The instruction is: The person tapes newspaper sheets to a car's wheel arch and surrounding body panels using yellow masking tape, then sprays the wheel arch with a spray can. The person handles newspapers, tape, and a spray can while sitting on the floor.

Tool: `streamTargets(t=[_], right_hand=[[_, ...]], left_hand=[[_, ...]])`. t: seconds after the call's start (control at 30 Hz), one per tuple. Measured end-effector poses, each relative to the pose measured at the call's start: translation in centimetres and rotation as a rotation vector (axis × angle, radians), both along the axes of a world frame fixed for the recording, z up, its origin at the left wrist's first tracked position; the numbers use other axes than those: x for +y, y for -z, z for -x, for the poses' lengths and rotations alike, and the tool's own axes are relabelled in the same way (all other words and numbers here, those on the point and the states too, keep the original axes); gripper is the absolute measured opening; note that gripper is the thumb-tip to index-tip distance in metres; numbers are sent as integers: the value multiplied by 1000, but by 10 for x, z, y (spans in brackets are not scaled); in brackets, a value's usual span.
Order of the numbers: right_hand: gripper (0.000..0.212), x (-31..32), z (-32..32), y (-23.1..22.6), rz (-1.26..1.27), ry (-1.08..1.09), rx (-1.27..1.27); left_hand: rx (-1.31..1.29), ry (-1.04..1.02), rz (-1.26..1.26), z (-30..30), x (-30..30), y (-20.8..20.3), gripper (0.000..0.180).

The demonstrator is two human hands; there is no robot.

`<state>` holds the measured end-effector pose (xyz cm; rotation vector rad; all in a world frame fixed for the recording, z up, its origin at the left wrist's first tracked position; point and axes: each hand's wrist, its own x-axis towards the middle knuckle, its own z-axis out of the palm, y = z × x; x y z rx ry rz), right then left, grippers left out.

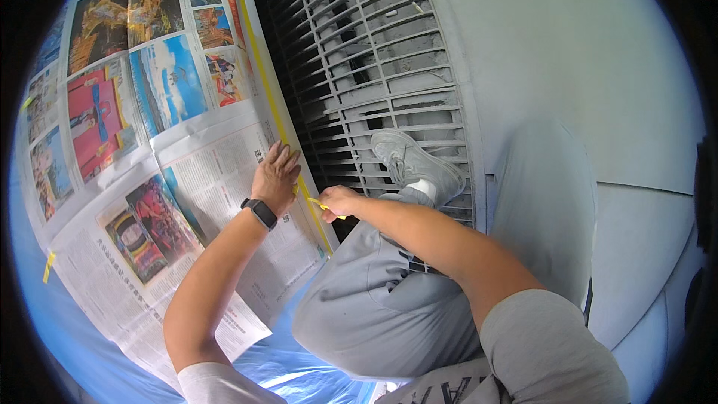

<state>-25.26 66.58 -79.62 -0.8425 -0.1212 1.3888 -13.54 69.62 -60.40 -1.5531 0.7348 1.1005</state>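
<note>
Sheets of newspaper (pixel 224 161), with colour photos and columns of print, lie over a blue plastic sheet on the left. A line of yellow masking tape (pixel 264 71) runs along their right-hand edge. My left hand (pixel 277 176), with a dark watch on its wrist, lies flat on the newspaper beside this edge, fingers stretched out. Just to its right, my right hand (pixel 340 202) is closed, pinching a short strip of yellow masking tape (pixel 317 203). The strip's far end reaches toward the taped edge; whether it is joined there I cannot tell.
To the right of the covered surface is a grey metal floor grating (pixel 404 60), on which my shoe (pixel 411 158) rests. Blue plastic sheet (pixel 277 355) shows below the newspaper. A smooth pale panel (pixel 568 45) stretches along the right. Small yellow tape (pixel 49 268) holds the left edge.
</note>
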Motion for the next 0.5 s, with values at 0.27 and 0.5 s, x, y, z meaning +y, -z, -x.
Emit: streamTargets(t=[0.27, 0.5], right_hand=[[39, -18, 52, -8, -30, 366, 158], [44, -68, 144, -29, 59, 415, 16]], left_hand=[[-125, 26, -15, 17, -6, -6, 45], [-65, 26, 54, 8, -7, -10, 39]])
